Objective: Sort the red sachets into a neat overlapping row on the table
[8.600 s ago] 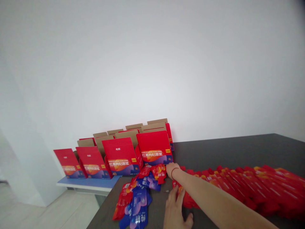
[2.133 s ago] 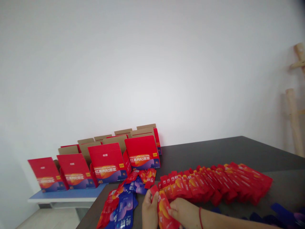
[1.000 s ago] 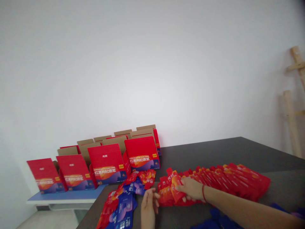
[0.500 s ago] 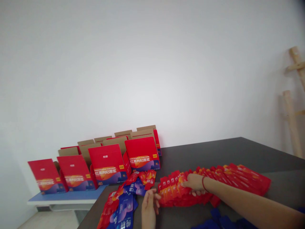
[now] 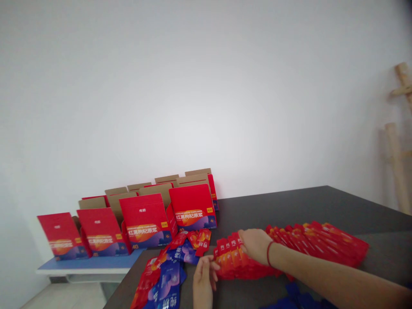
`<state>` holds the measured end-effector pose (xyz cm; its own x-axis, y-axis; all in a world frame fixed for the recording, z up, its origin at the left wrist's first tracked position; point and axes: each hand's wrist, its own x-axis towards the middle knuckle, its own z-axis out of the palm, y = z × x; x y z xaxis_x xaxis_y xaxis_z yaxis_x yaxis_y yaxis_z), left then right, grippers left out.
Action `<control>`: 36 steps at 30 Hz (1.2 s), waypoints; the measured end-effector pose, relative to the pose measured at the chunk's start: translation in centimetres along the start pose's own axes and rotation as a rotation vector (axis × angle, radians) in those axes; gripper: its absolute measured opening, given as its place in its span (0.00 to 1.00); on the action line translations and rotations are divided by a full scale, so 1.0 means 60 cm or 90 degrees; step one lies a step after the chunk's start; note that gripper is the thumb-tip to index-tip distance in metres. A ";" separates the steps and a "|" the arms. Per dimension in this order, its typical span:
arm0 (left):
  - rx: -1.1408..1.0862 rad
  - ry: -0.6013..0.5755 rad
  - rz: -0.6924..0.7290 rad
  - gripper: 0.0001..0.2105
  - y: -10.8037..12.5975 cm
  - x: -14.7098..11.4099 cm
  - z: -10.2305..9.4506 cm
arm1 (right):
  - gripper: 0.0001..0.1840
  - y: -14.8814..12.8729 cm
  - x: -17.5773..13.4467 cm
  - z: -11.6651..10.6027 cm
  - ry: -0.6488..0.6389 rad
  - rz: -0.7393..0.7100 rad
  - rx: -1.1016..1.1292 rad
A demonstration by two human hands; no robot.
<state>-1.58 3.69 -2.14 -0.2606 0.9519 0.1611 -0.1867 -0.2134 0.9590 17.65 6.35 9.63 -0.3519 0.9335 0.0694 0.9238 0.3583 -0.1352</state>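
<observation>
Both hands, right hand (image 5: 254, 244) and left hand (image 5: 203, 274), touch the red sachets (image 5: 231, 257).

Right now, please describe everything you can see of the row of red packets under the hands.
The row of red packets lies on the dark table, flat glossy sachets overlapping like fallen dominoes, red with orange patches and white characters. The right hand rests on its left part; the left hand touches its left end.

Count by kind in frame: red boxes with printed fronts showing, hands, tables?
Red boxes with printed fronts: 4
Hands: 2, the left hand and the right hand
Tables: 2, dark and blue-topped
Total: 8
</observation>
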 end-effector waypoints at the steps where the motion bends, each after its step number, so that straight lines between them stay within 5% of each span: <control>1: 0.001 -0.002 -0.001 0.24 0.000 -0.001 0.002 | 0.15 -0.013 0.008 0.000 0.006 -0.029 -0.006; 11: 0.030 0.014 -0.027 0.25 0.019 -0.012 0.004 | 0.24 -0.160 0.146 0.086 -0.042 -0.173 -0.058; 16: 0.010 0.013 -0.044 0.25 0.016 -0.015 0.008 | 0.33 -0.169 0.194 0.130 -0.056 -0.198 -0.085; 19: -0.001 0.014 -0.047 0.24 0.010 -0.015 0.014 | 0.29 -0.162 0.208 0.142 -0.057 -0.207 -0.103; 30: -0.009 0.012 -0.043 0.23 0.014 -0.014 0.014 | 0.14 -0.169 0.191 0.120 -0.004 -0.287 -0.143; 36: -0.005 0.085 -0.049 0.26 0.013 -0.006 0.004 | 0.15 -0.164 0.170 0.079 0.080 -0.279 -0.128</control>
<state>-1.39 3.21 -1.39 -0.3688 0.9279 0.0547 -0.2176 -0.1434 0.9655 4.26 12.42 6.97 -0.7040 0.6823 0.1972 0.7084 0.6947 0.1253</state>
